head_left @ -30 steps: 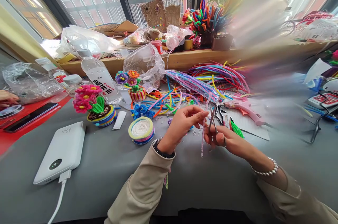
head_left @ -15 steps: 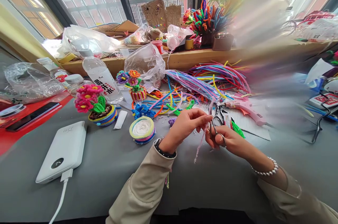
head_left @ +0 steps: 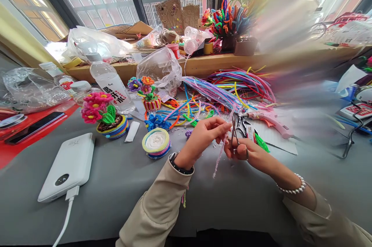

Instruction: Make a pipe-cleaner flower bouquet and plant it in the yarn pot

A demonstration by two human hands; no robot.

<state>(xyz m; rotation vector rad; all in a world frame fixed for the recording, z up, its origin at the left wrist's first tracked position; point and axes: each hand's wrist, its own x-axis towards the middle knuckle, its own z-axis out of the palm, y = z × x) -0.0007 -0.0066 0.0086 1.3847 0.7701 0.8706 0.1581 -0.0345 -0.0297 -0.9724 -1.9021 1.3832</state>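
Head view: left hand [head_left: 203, 135] pinches a pale pink pipe cleaner [head_left: 220, 154] near its top between thumb and fingertips, and the strand hangs down slantwise below the hands, its lower end loose above the grey table [head_left: 122, 185]. Right hand [head_left: 245, 153] grips small scissors [head_left: 235, 132], blades pointing up and set close against the pipe cleaner just beside the left fingertips; whether the blades touch it cannot be told. Both hands hover over the table near its middle. Just behind them lies a heap of coloured pipe cleaners [head_left: 232, 86], with a pink glue gun [head_left: 269, 120] to the right. Left of the hands sits a round coil [head_left: 156, 143], further left a flower pot [head_left: 107, 117], a water bottle [head_left: 109, 82] and a white power bank [head_left: 68, 165] with its cable. A clear plastic bag [head_left: 161, 69] stands behind the coil.
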